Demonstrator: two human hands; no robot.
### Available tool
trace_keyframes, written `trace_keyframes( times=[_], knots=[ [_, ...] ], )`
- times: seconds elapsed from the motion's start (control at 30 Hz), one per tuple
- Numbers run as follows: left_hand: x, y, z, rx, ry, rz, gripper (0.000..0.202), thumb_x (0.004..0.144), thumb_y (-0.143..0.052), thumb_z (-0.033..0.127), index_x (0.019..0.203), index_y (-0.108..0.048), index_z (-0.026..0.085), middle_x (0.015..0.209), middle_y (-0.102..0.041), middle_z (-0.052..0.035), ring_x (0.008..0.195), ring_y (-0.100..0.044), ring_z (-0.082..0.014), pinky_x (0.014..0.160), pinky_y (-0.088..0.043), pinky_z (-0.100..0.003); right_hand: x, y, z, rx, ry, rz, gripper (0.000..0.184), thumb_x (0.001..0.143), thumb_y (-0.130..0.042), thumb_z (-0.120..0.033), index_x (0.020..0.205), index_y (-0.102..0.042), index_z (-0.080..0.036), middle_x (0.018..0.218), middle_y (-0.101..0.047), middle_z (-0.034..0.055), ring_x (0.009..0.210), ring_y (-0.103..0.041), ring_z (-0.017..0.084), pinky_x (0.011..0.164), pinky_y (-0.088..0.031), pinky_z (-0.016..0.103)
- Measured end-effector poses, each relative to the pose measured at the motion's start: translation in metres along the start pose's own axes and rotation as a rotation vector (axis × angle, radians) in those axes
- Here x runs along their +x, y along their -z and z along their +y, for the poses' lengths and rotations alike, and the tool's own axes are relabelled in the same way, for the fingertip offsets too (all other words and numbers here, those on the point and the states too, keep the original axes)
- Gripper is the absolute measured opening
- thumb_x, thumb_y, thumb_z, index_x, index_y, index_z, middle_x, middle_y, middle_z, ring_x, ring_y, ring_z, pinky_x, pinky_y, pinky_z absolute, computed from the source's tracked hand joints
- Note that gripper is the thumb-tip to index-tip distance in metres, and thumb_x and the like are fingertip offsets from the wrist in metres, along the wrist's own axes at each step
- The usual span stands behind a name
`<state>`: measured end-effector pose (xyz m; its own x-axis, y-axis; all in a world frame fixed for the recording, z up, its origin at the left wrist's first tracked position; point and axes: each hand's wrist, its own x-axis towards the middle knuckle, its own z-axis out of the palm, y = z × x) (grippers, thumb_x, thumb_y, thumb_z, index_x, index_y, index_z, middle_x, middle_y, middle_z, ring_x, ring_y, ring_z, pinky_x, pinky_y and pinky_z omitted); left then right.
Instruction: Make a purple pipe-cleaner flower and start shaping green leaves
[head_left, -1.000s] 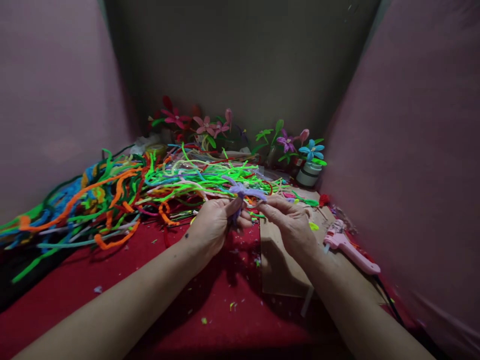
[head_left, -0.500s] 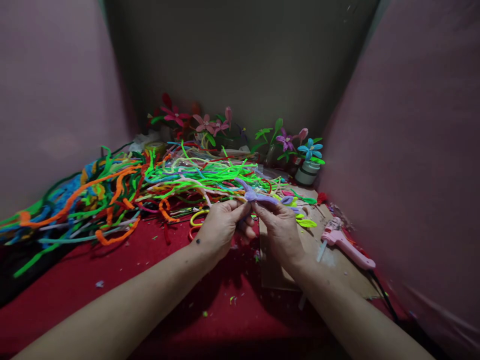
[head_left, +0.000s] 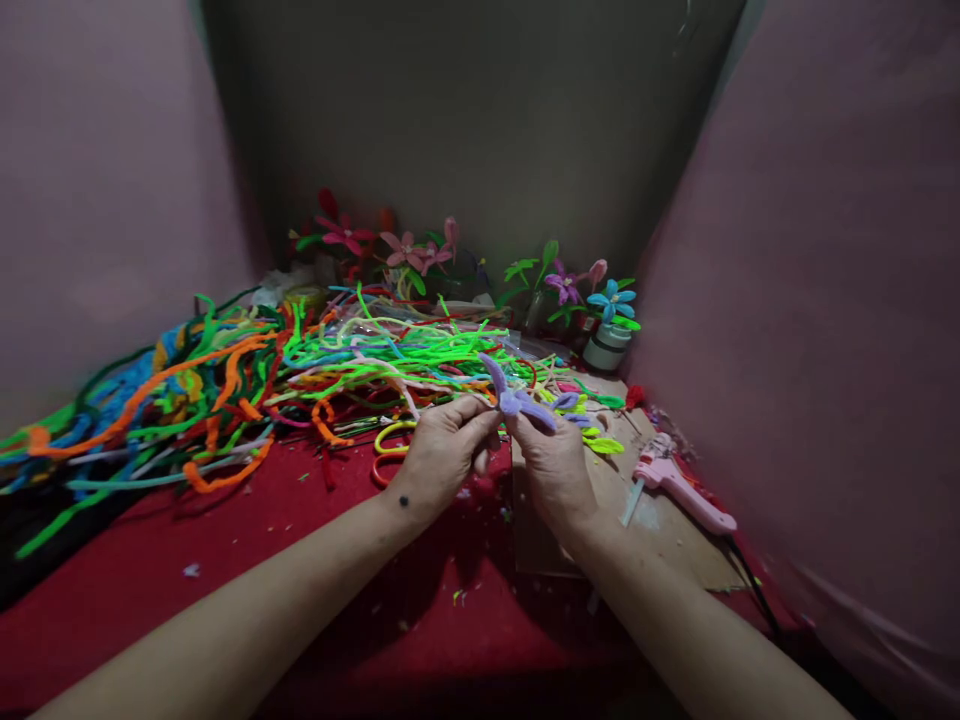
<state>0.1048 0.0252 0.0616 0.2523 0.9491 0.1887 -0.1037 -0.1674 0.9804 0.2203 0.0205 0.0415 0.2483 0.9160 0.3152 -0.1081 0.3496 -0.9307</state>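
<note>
A lavender pipe-cleaner flower point(head_left: 510, 402) with long petals is held up between my two hands. My right hand point(head_left: 556, 462) pinches it near its centre from below and the right. Close against its left side, my left hand point(head_left: 450, 446) has thumb and fingertips pressed together at the flower's base; the exact point of grip is partly hidden by the fingers. Behind the left hand lie scissors point(head_left: 388, 436) with yellow and red handles. Beyond the right hand, yellow and lavender pipe-cleaner pieces point(head_left: 600, 440) rest on a cardboard sheet point(head_left: 675, 545).
A heap of coloured pipe cleaners point(head_left: 420, 350) spreads across the back and left of the red cloth point(head_left: 337, 610). On the cardboard at right lies a pink glue gun point(head_left: 686, 490) with a black cord. A blue flower point(head_left: 611, 300) stands in a small jar point(head_left: 606, 347) behind.
The lavender flower has turned, so its petals now point up and down to the right. My right hand has shifted slightly left and closer in. The view has moved a little.
</note>
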Motion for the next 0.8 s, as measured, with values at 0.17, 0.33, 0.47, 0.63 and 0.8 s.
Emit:
trace_keyframes(
  times=[0.17,0.33,0.47,0.63,0.8],
  knots=[
    [-0.002,-0.003,-0.002,-0.058,0.003,-0.019,0.033,0.08,-0.056,0.037,0.057,-0.049,0.014,0.044,-0.041,0.0067,0.037,-0.033,-0.003,0.038,-0.023,-0.016,-0.003,-0.004,0.0,0.134,-0.009,-0.032,0.01,0.071,-0.068,-0.029,0.075,-0.069,-0.02,0.072,-0.063,-0.0027,0.069,-0.053,0.014,0.067,-0.043,0.028],
    [0.002,0.0,-0.004,-0.292,0.124,-0.058,0.027,0.076,-0.059,0.033,0.06,-0.052,0.013,0.045,-0.041,0.0058,0.034,-0.027,-0.0015,0.034,-0.017,-0.016,-0.005,-0.007,0.0,0.226,0.048,-0.084,0.007,0.073,-0.065,-0.023,0.079,-0.069,-0.021,0.08,-0.066,-0.0011,0.076,-0.055,0.016,0.077,-0.042,0.031],
    [0.007,0.006,-0.002,-0.44,0.303,-0.105,0.019,0.076,-0.055,0.026,0.062,-0.052,0.013,0.044,-0.047,0.004,0.028,-0.02,-0.0005,0.032,-0.012,-0.015,-0.005,-0.008,0.004,0.3,-0.039,-0.09,0.006,0.073,-0.066,-0.021,0.078,-0.069,-0.02,0.075,-0.064,-0.0019,0.068,-0.052,0.013,0.067,-0.04,0.027],
    [0.011,0.01,0.0,-0.506,0.412,-0.191,0.018,0.076,-0.054,0.025,0.062,-0.053,0.013,0.044,-0.05,0.0026,0.027,-0.021,-0.0012,0.03,-0.016,-0.015,-0.004,-0.011,0.009,0.374,-0.093,-0.04,0.007,0.071,-0.068,-0.022,0.077,-0.067,-0.02,0.07,-0.061,-0.0035,0.056,-0.044,0.009,0.054,-0.033,0.023],
    [0.009,0.006,0.001,-0.377,0.288,-0.181,0.027,0.077,-0.06,0.032,0.063,-0.051,0.011,0.053,-0.053,0.001,0.03,-0.028,0.0001,0.031,-0.019,-0.014,-0.004,-0.014,0.008,0.407,-0.108,-0.048,0.005,0.072,-0.065,-0.023,0.071,-0.065,-0.019,0.065,-0.059,-0.0026,0.057,-0.045,0.011,0.053,-0.035,0.024]
  ],
)
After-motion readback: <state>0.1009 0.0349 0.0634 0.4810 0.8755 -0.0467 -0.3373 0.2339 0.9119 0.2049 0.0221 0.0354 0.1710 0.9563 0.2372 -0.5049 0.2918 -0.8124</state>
